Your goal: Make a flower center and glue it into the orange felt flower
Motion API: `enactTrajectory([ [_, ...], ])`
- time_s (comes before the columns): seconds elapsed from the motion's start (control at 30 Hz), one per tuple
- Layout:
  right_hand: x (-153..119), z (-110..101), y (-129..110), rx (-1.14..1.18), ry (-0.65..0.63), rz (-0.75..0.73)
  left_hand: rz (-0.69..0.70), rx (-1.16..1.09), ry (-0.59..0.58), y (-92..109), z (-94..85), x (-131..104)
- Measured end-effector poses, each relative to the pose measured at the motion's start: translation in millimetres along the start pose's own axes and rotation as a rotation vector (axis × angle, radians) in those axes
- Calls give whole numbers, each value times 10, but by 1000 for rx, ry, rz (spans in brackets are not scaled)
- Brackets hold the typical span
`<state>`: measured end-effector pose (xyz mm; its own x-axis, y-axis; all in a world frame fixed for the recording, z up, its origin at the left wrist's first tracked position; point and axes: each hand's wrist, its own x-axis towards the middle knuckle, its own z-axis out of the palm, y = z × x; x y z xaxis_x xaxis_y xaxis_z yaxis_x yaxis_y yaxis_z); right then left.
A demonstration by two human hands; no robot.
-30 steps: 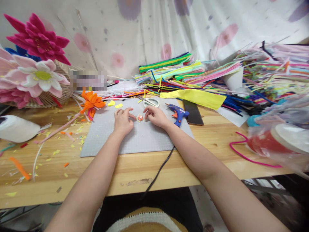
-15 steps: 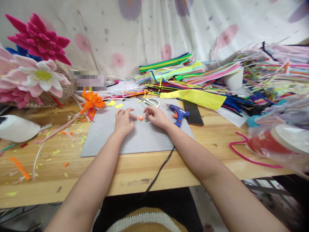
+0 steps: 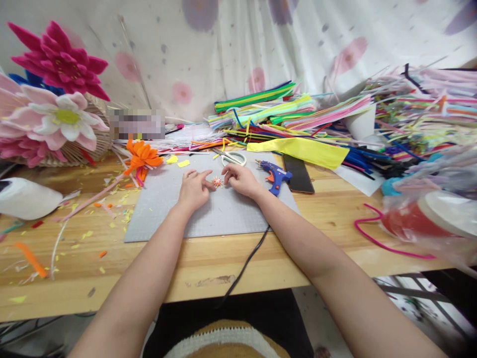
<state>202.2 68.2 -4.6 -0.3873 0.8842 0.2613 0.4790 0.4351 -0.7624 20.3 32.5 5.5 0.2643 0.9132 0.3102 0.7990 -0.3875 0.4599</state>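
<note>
A small spiky orange-and-white piece, like a tiny flower centre point(image 3: 216, 182), sits on the grey cutting mat point(image 3: 223, 219) between my hands. From its left, my left hand point(image 3: 195, 190) reaches in with thumb and index finger apart, the tips close to or touching its edge. My right hand point(image 3: 241, 181) is on the other side, fingers bent and parted, with a narrow gap to the piece. Scissors with pale handles point(image 3: 234, 159) lie just behind. Right of my hands rests a blue glue gun point(image 3: 275, 176) with an orange trigger.
A dark phone point(image 3: 299, 174) lies beside the glue gun. Bundles of coloured pipe cleaners point(image 3: 261, 107) pile up at the back. An orange fuzzy flower point(image 3: 143, 158) is left of my hands, near yellow scraps point(image 3: 184, 163). A black cord point(image 3: 248, 266) crosses the table's front edge.
My left hand has moved slightly right, bringing its fingertips up to the spiky piece. My right hand has hardly moved.
</note>
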Motion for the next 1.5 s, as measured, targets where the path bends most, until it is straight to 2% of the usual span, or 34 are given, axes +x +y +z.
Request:
enactTrajectory([
  [0.17,-3,-1,-5,5,5,-12,47,-35,6,-2,8,-8],
  [0.3,6,-2,3,-6,38,13,-18,-62,94,-27,-14,-4],
  [0.47,16,-9,14,-11,163,90,-187,-81,278,-87,-36,2],
  [0.67,5,-38,-37,60,335,87,-175,-92,324,-105,-16,-12],
  [0.83,103,-205,-10,206,445,129,-285,-91,434,-137,-44,-24],
  [0.97,196,-445,97,257,365,157,-275,-91,505,-144,-57,-21],
  [1.07,173,-578,184,223,321,170,-259,-89,496,-138,-34,-8],
  [1.17,90,-597,225,162,302,179,-243,-91,417,-126,16,6],
  [1.4,32,-373,102,-22,254,154,-183,-44,329,-55,71,19],
  [1.5,83,-299,68,-202,223,140,-195,-34,276,-39,40,45],
])
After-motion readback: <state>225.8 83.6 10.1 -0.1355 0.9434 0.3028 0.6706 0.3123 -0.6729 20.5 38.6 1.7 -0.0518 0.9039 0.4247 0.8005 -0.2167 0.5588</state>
